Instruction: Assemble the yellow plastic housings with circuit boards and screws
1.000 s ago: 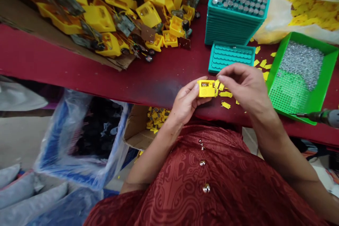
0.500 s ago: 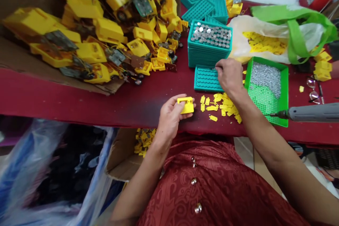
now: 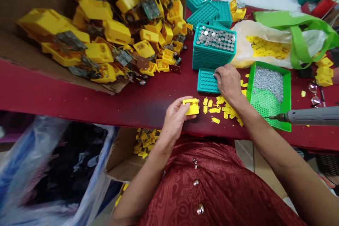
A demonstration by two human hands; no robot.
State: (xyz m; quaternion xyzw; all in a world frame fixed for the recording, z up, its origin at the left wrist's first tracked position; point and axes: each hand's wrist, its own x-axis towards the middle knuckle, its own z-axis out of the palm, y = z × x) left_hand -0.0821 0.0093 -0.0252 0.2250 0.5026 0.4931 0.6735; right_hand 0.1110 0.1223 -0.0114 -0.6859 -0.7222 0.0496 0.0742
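My left hand [image 3: 177,114] is closed around a small yellow plastic housing [image 3: 194,107] with an opening in its side, held just above the table edge. Over the right end of a ribbed teal tray [image 3: 206,81], my right hand [image 3: 228,82] pinches with thumb and forefinger; whatever is between the fingertips is too small to name. Behind that tray rises a stack of teal trays [image 3: 214,56], the top one filled with round silver button cells [image 3: 217,38]. Small yellow plastic covers [image 3: 215,110] lie scattered between my hands, partly hidden by my right forearm.
At the left a cardboard box [image 3: 90,84] overflows with yellow housings carrying wires. A green basket [image 3: 288,95] of small metal screws stands right of my forearm, with an electric screwdriver [image 3: 312,116] reaching over it. Glasses [image 3: 315,95] lie farther right. A green-handled bag [image 3: 293,31] sits behind.
The whole view has shifted slightly, so the table things appear farther right. My right hand has moved a little toward me and left over the ribbed tray. My left hand still holds the housing.
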